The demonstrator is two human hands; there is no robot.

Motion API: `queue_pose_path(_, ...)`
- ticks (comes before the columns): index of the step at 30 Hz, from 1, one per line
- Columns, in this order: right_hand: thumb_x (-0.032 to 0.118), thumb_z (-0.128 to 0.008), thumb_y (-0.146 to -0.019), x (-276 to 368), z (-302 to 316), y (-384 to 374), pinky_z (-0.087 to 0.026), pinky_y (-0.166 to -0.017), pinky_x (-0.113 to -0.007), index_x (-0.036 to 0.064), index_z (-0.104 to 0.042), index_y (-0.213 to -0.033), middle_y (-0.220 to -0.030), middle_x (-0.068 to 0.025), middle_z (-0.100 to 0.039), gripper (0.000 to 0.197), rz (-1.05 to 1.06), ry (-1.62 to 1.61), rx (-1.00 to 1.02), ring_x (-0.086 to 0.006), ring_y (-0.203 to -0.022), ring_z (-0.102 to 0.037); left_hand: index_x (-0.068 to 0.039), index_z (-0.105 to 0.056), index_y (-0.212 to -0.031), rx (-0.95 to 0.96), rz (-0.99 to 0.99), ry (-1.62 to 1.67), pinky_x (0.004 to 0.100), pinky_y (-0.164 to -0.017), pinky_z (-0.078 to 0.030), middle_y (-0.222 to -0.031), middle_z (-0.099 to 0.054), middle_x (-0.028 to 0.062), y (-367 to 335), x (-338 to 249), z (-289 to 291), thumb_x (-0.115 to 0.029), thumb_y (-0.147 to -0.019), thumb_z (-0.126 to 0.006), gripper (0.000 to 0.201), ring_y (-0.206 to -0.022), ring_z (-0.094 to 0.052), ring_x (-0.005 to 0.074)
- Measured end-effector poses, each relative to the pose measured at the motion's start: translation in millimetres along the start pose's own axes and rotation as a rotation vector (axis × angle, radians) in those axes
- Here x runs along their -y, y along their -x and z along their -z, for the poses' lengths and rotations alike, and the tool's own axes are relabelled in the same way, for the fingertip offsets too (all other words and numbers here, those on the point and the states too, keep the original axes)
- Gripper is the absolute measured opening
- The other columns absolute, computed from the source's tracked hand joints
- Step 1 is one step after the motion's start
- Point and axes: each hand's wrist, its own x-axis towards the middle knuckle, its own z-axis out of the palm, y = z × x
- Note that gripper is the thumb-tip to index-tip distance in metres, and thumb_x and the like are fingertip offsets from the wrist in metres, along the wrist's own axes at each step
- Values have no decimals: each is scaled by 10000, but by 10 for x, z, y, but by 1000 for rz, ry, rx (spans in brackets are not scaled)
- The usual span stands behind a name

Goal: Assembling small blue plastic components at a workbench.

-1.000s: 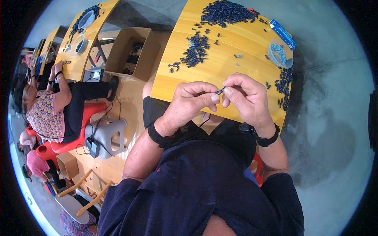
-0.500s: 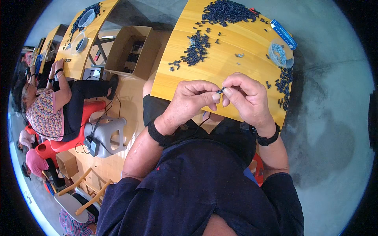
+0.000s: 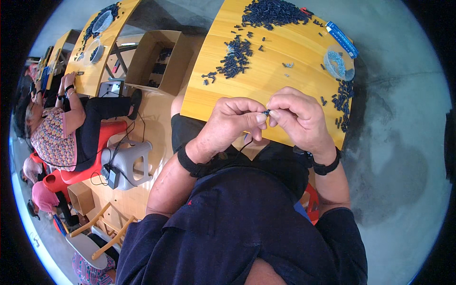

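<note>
Fingertip to fingertip, my left hand (image 3: 236, 118) and my right hand (image 3: 299, 116) meet over the near edge of the yellow wooden table (image 3: 280, 76). Between them is a small black piece (image 3: 267, 112), mostly covered by the fingers. The left thumb and index finger pinch one end of it, the right thumb and index finger the other. Beyond the hands lies a loose group of short black tube-like parts (image 3: 236, 59). A few tiny silvery bits (image 3: 288, 65) rest in the middle of the table.
A large heap of black parts (image 3: 273, 13) covers the far end. At right stand a clear tub (image 3: 338, 64) of small metal pieces and a blue box (image 3: 342, 40), with more black parts (image 3: 342, 104) below. A cardboard box (image 3: 154, 61), grey stool (image 3: 128, 161) and seated co-worker (image 3: 57, 137) are at left.
My hands stay joined over the table edge. The right hand has shifted slightly and its fingers have closed nearer to the left fingertips, leaving less of the black piece showing.
</note>
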Motion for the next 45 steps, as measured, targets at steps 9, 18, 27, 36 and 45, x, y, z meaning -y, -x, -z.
queue_pose_path(9, -61, -537, -860, -126, 7, -5, -466, -581, -213, -23, -595, -920, -824, -64, -566, 91, -41, -211, -40, -95, -661, -580, 11, -644, -919, -8, 24, 116, 192, -540, -476, -864, -666, 62, -29, -53, -49, -85, -899, -574, 121, -614, -596, 71)
queue_pose_path(18, -56, -534, -864, -124, 39, -38, -466, -578, -211, -18, -602, -935, -839, -68, -567, 105, -6, -208, -17, -93, -660, -576, 14, -641, -923, -10, 37, 91, 204, -531, -474, -869, -667, 66, -53, -54, -24, -89, -894, -581, 123, -621, -599, 77)
queue_pose_path(27, -29, -564, -856, -11, 26, -70, -447, -548, -222, -12, -621, -884, -771, -48, -570, 66, -148, -223, 41, -79, -631, -565, 19, -633, -928, -82, -15, 57, 208, -547, -476, -786, -642, 45, -64, -15, -5, -88, -898, -586, 121, -625, -601, 83)
queue_pose_path(36, -11, -587, -818, -391, -308, -56, -464, -578, -299, -11, -606, -854, -747, -123, -586, 41, -49, 235, -342, -208, -627, -586, 16, -606, -866, -284, -33, 359, 217, -513, -449, -727, -608, 51, -346, 303, -64, -59, -908, -533, 113, -561, -555, 99)
queue_pose_path(45, 53, -551, -864, -1573, 8, 653, -478, -549, -293, -9, -595, -838, -669, -75, -576, 81, -481, 260, -376, -173, -595, -585, -20, -597, -911, -411, -217, 7, 234, -576, -415, -736, -570, 17, -732, 7, 916, -125, -930, -526, 128, -597, -511, 106)
